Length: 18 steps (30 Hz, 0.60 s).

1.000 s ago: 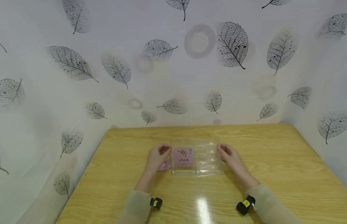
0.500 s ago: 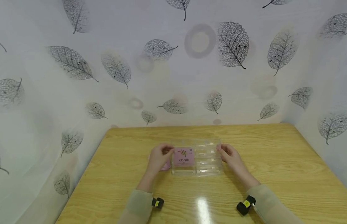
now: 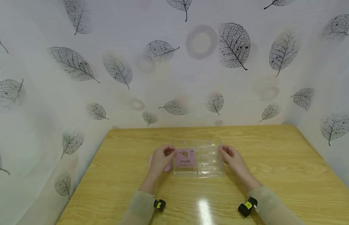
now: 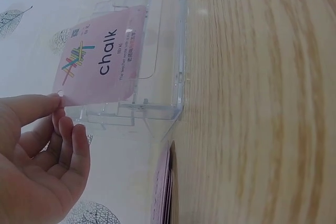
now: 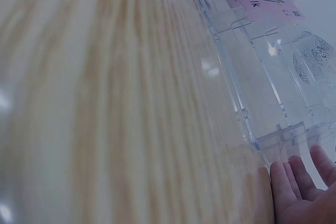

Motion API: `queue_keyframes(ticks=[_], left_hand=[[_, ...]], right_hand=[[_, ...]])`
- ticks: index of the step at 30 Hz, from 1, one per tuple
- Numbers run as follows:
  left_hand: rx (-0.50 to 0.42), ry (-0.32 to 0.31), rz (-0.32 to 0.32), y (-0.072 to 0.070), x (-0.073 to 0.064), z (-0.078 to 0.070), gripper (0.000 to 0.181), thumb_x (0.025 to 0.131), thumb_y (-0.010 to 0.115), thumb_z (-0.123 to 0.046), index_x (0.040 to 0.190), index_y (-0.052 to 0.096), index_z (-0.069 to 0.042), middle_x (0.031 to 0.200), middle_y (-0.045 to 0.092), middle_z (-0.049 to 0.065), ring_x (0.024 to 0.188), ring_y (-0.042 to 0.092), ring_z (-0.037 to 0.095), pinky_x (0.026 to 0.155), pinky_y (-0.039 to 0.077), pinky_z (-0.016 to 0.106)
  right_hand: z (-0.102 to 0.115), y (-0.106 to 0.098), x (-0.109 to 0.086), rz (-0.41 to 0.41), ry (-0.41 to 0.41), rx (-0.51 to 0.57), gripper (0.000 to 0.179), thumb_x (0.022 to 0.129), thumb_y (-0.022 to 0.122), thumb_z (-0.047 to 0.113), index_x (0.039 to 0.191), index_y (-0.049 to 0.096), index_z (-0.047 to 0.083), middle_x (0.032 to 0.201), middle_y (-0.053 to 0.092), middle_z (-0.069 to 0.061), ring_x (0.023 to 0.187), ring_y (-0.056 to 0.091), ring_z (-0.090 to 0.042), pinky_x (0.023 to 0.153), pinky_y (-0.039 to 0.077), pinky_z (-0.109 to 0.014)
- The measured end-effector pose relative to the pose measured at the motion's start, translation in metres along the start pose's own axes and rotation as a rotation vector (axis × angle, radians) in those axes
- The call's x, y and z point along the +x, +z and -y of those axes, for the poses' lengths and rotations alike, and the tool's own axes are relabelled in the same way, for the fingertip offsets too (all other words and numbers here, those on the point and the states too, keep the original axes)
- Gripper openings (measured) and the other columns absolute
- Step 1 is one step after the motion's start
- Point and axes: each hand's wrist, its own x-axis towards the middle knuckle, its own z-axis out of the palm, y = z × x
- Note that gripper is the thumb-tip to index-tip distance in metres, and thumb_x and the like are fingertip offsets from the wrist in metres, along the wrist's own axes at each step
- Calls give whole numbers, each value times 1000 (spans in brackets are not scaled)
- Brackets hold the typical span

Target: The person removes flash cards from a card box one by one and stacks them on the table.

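A clear plastic rack with stepped compartments stands mid-table. In its left half, a pink flash card printed "chalk" leans upright, with a drawing of coloured sticks. My left hand pinches the card's upper left corner, near its punched hole, between thumb and forefinger; the other fingers curl loosely in the left wrist view. At the rack's right side, my right hand holds the edge, thumb in front. The right wrist view shows its fingers right at the rack's end wall.
Partly hidden behind the left hand, a stack of pink cards lies on the wooden table, just left of the rack. A leaf-patterned cloth rises behind and at both sides of the table.
My left hand has shifted slightly right, from the rack's left edge onto the chalk card's corner. More of the card stack shows left of that hand. The right hand and rack stay put.
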Motion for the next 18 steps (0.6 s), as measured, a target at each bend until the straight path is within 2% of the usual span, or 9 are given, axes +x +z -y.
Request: queue_keyframes(ticks=[9, 14, 18], left_hand=[[1, -13, 3, 0, 0, 1, 11, 97, 76, -9, 104, 76, -1, 102, 77, 14, 94, 70, 21, 88, 63, 35], [-12, -12, 3, -2, 1, 1, 11, 97, 76, -11, 105, 77, -3, 101, 77, 12, 92, 69, 18, 85, 61, 28], [-15, 14, 2, -3, 1, 1, 11, 97, 76, -10, 104, 76, -1, 99, 77, 13, 90, 68, 17, 82, 60, 23]], right_hand=[[-1, 0, -2, 0, 2, 0, 55, 115, 48, 35, 153, 45, -4, 153, 52, -26, 140, 52, -34, 95, 54, -16], [-3, 0, -1, 4, -6, 0, 57, 114, 48, 37, 154, 44, -4, 154, 52, -25, 140, 52, -33, 95, 54, -17], [-3, -1, 0, 2, -5, -2, 56, 114, 49, 37, 153, 46, -2, 153, 53, -24, 135, 55, -25, 94, 55, -17]])
